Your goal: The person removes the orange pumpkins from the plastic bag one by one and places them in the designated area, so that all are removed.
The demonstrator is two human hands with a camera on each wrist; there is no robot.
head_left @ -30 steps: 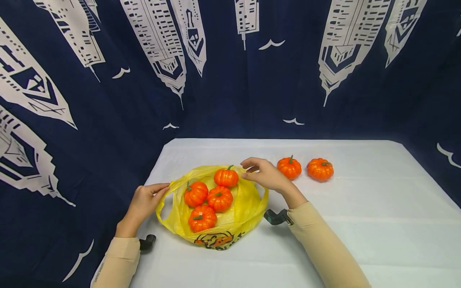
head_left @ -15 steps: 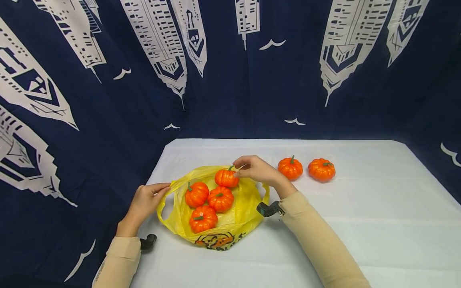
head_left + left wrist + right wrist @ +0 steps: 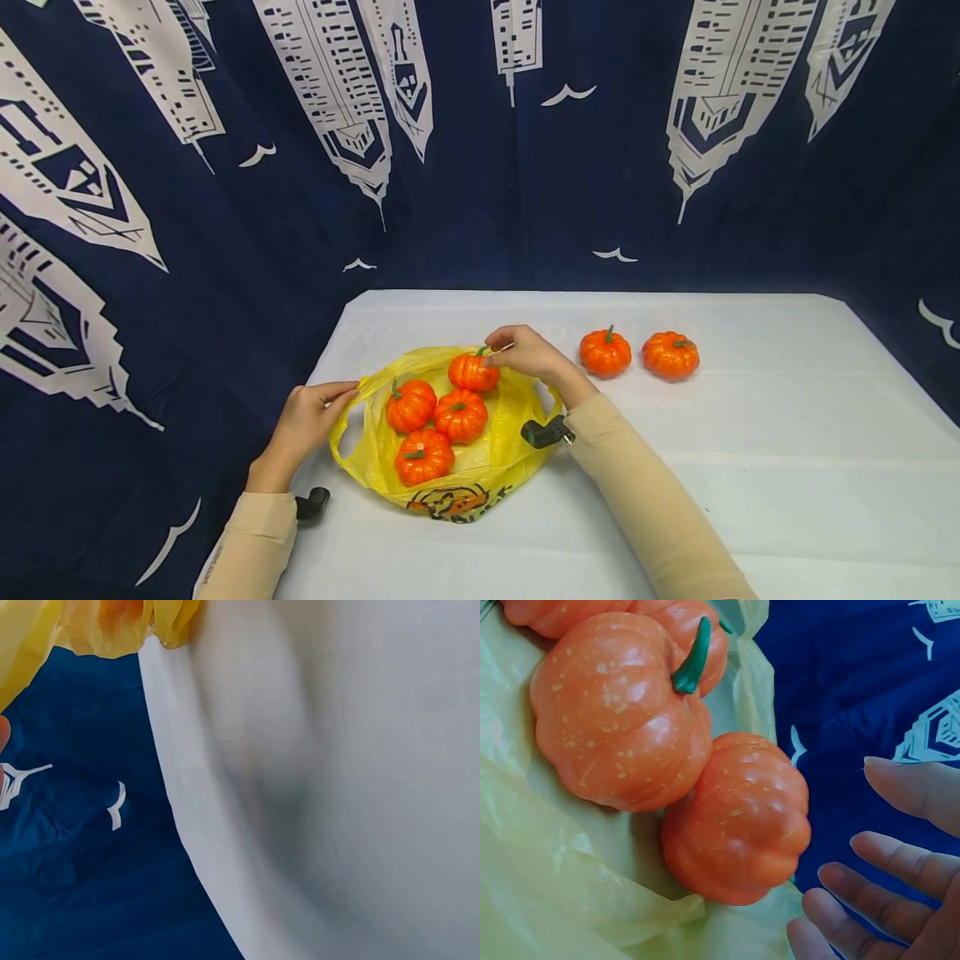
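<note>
A yellow plastic bag point(image 3: 517, 425) lies spread with its mouth up, several orange toy pumpkins with green stems inside it. My left hand point(image 3: 303, 421) pinches the bag's left edge near the handle loop. Only a fingertip and part of the yellow bag point(image 3: 105, 630) show in the left wrist view. Over the bag's back right edge, my right hand point(image 3: 532, 354) is at the rearmost pumpkin point(image 3: 468, 373). In the right wrist view, the fingers of this hand point(image 3: 907, 885) are spread, with a small gap between them and the nearest pumpkin point(image 3: 739, 817).
Two more orange pumpkins stand on the white-covered table point(image 3: 750, 500), one point(image 3: 604, 353) behind my right forearm and another point(image 3: 671, 356) to its right. A navy curtain point(image 3: 525, 183) with white buildings and birds hangs behind the table. Dark wrist cameras point(image 3: 547, 432) stick out from both sleeves.
My right hand has moved left, from beside the rearmost pumpkin to over its right side, and the right forearm has swung left. The left hand keeps its hold on the bag; the pumpkins stay put.
</note>
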